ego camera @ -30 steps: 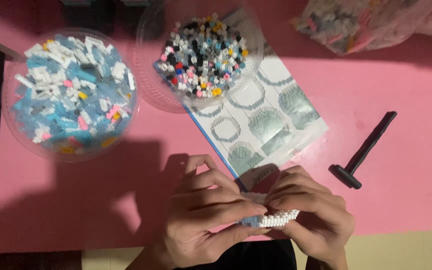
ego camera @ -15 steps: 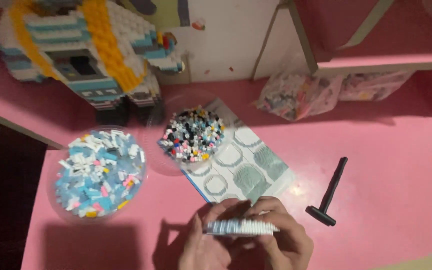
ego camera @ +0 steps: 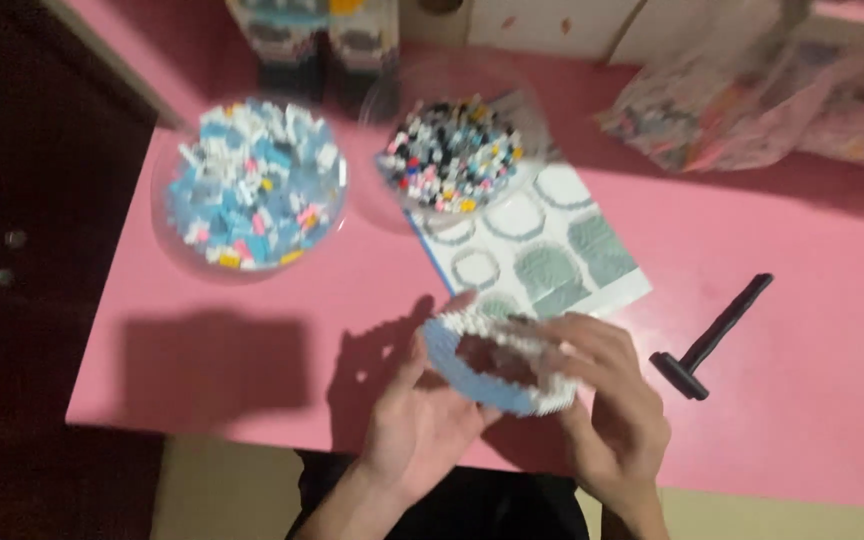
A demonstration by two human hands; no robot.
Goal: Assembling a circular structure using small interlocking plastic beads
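Note:
Both my hands hold a ring-shaped piece built of small white and light-blue bricks (ego camera: pixel 492 388) just above the near edge of the pink table (ego camera: pixel 252 330). My left hand (ego camera: pixel 417 420) cups it from below on the left. My right hand (ego camera: pixel 612 400) grips its right side, fingers curled over the rim. The ring is tilted so its hollow middle faces me. The picture is motion-blurred.
A clear round bowl of blue, white and pink bricks (ego camera: pixel 249 195) sits at the left. A second bowl of black, white and mixed bricks (ego camera: pixel 452 150) rests on an instruction sheet (ego camera: pixel 552 255). A black tool (ego camera: pixel 714 335) lies to the right; plastic bags (ego camera: pixel 752 110) at the back right.
The ring piece has been tipped from edge-on to show its open middle. The camera view has dropped back down toward the table, cutting off the large brick model at the back.

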